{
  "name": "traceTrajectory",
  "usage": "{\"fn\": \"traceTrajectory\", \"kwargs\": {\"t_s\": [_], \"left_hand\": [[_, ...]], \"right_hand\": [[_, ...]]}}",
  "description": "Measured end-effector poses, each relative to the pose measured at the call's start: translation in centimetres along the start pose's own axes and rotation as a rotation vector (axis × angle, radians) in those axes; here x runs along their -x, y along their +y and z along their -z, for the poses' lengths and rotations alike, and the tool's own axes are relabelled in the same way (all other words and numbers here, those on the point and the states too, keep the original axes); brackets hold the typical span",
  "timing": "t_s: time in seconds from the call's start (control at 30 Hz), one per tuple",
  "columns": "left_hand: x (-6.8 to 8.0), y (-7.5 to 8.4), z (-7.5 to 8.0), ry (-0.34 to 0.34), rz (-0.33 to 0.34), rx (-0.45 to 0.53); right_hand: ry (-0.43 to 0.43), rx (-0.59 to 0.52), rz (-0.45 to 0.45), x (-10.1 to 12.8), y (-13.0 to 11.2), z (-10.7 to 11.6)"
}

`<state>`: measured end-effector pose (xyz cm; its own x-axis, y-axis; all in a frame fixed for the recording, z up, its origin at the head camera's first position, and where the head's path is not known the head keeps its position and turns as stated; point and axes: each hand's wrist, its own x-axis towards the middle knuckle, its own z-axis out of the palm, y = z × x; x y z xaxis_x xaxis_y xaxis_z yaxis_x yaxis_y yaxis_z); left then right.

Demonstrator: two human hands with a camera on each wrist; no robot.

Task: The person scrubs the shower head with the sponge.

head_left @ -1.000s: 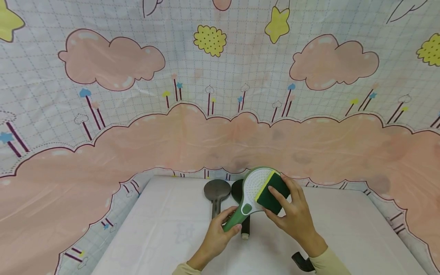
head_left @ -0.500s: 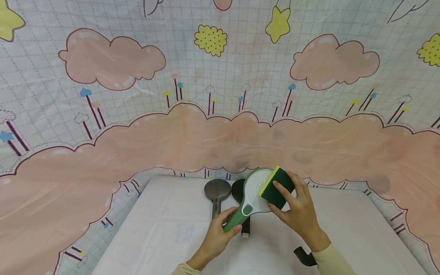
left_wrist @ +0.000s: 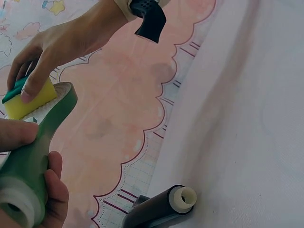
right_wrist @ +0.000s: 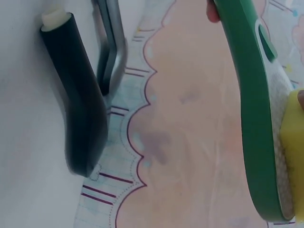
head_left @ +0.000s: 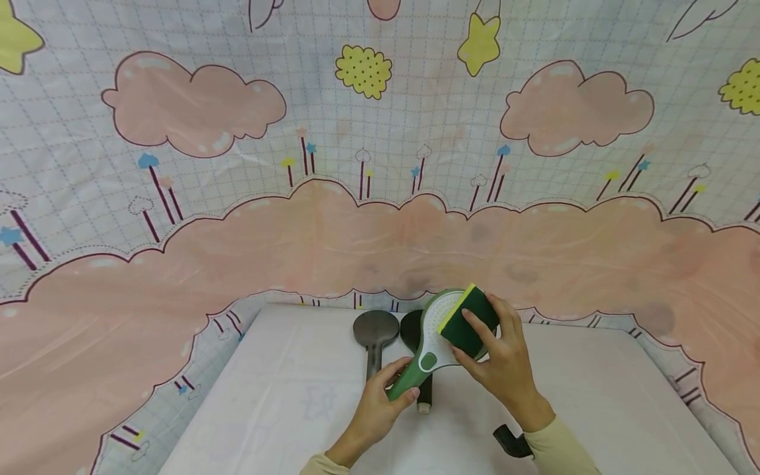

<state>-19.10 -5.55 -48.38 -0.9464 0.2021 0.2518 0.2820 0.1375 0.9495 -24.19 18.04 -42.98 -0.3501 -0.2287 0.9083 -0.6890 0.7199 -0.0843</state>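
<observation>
My left hand [head_left: 375, 410] grips the handle of a green shower head [head_left: 410, 377], its white nozzle face turned up toward me. My right hand [head_left: 508, 356] pinches a sponge [head_left: 472, 323] with a dark green scouring side and a yellow side. The yellow side lies against the nozzle face, as the left wrist view shows with the yellow sponge body [left_wrist: 35, 98] on the plate. In the right wrist view the green shower head [right_wrist: 256, 118] stands on edge with the sponge [right_wrist: 293, 156] pressed to its face; most of the right hand is out of that view.
A grey shower head [head_left: 375, 328] and a black shower head [head_left: 424, 394] lie on the white table [head_left: 285, 396] behind the hands, the black one partly covered by the green one. A black device [head_left: 512, 441] sits at the right wrist. A patterned cloth [head_left: 380, 244] hangs behind the table.
The right hand with the sponge slid right and outward over the nozzle face, then back left. The left hand and the green shower head stay nearly still.
</observation>
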Motion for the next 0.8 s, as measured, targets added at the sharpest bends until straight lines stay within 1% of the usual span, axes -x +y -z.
{"fn": "traceTrajectory", "kwargs": {"t_s": [0.2,0.43,0.63,0.8], "left_hand": [[-0.26,-0.03,-0.25,-0.003,-0.010,-0.017],[-0.42,-0.17,-0.47,-0.007,-0.015,-0.018],[-0.31,0.06,-0.42,-0.019,0.003,0.009],[-0.14,0.59,-0.22,-0.008,0.011,0.015]], "right_hand": [[-0.029,-0.009,0.030,0.28,-0.65,-0.47],[-0.034,-0.019,0.052,0.41,-1.07,-0.55],[-0.036,-0.015,0.083,0.17,-0.86,-0.39],[-0.032,0.001,0.083,-0.22,-0.52,-0.03]]}}
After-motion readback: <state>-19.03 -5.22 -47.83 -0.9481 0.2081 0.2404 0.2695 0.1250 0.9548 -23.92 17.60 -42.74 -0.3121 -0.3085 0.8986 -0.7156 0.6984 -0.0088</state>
